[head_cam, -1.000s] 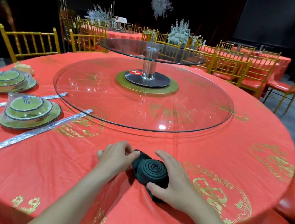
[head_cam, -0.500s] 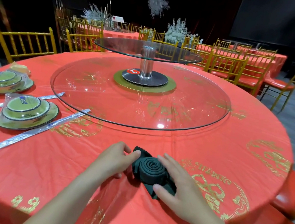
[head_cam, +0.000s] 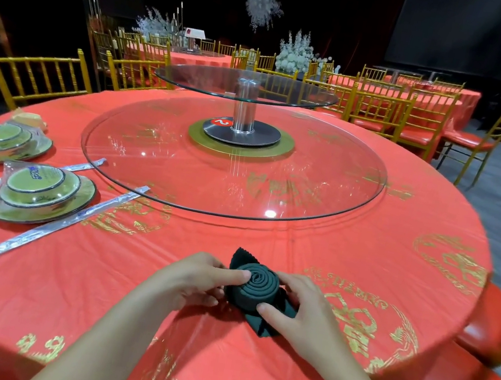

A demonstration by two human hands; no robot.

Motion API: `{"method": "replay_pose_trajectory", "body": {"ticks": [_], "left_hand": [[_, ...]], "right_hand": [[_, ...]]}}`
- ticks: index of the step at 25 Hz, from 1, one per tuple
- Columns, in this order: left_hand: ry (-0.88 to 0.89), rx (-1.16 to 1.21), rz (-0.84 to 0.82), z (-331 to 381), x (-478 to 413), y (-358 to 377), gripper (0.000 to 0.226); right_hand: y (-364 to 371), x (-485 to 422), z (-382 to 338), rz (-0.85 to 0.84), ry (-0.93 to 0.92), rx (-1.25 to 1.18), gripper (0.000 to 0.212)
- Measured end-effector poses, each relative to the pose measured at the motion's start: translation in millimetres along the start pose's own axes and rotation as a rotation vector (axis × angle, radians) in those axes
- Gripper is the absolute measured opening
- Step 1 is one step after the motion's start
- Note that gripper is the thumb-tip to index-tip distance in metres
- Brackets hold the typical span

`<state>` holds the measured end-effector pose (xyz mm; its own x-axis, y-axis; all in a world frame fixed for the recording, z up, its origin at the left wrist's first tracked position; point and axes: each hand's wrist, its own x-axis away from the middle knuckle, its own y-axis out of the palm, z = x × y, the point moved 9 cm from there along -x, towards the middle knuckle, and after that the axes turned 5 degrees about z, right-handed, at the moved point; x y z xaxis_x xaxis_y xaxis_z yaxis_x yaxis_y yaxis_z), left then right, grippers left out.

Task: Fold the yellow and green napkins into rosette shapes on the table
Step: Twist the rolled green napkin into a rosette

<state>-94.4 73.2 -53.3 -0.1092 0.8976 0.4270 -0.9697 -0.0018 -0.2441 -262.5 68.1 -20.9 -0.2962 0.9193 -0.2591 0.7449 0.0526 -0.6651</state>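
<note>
— What did the green napkin [head_cam: 255, 286] look like?
— Very dark green, wound into a tight spiral like a rosette, with the coil facing up.
— Was anything loose?
— Two pointed corners stuck out from under it like leaves. One, at the far left, had a zigzag edge, and the other pointed near right.
— Where did it lie?
— On the red-clothed table [head_cam: 361, 276], close to the near edge. The left hand [head_cam: 193, 280] and right hand [head_cam: 304, 313] gripped its sides.
</note>
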Motion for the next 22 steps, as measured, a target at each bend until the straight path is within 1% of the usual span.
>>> {"method": "replay_pose_trajectory", "body": {"ticks": [2,4,6,8,9,10,11,12,13,14,15,16,20,22], "left_hand": [[0.010,0.124,-0.039,2.7,5.7,1.3,0.030],[-0.012,0.378,-0.092,4.2,11.5,4.0,0.032],[-0.054,0.616,-0.132,3.2,17.5,6.4,0.029],[-0.064,0.685,-0.109,-1.9,20.6,3.3,0.030],[-0.069,0.711,-0.073,-5.4,20.8,-1.1,0.033],[-0.072,0.758,-0.046,-8.7,20.6,-5.9,0.034],[-0.070,0.817,-0.037,-10.3,21.0,-9.7,0.032],[-0.064,0.868,-0.040,-10.5,22.8,-13.2,0.029],[-0.053,0.896,-0.039,-10.5,25.2,-16.8,0.026],[-0.038,0.898,-0.034,-10.5,27.3,-21.1,0.027],[-0.024,0.886,-0.020,-10.6,29.2,-26.0,0.029],[-0.006,0.862,-0.002,-11.3,30.3,-31.8,0.031],[0.062,0.734,0.087,-18.3,35.6,-63.1,0.038],[0.048,0.724,0.126,-27.9,35.4,-82.1,0.035]], "right_hand": [[-1.2,-2.4,-4.5,0.010,-0.007,-0.070,0.050],[-2.6,-6.0,-13.1,0.019,-0.018,-0.152,0.046],[-3.6,-11.3,-24.2,0.011,-0.047,-0.170,0.046],[-1.2,-18.0,-33.1,-0.025,-0.060,-0.168,0.050],[0.1,-21.6,-33.2,-0.037,-0.016,-0.230,0.056],[2.9,-24.4,-28.0,-0.045,0.089,-0.380,0.063],[10.1,-25.5,-19.6,-0.063,0.262,-0.609,0.070],[26.8,-23.5,-14.0,-0.129,0.465,-0.863,0.076],[46.2,-17.7,-15.6,-0.235,0.638,-1.051,0.079],[63.0,-12.2,-20.7,-0.337,0.753,-1.141,0.080],[74.1,-9.8,-26.0,-0.405,0.801,-1.153,0.078],[81.3,-11.2,-30.5,-0.441,0.800,-1.121,0.074],[97.1,-30.5,-51.3,-0.436,0.665,-0.891,0.057],[109.6,-40.0,-64.9,-0.432,0.624,-0.821,0.038]]}}
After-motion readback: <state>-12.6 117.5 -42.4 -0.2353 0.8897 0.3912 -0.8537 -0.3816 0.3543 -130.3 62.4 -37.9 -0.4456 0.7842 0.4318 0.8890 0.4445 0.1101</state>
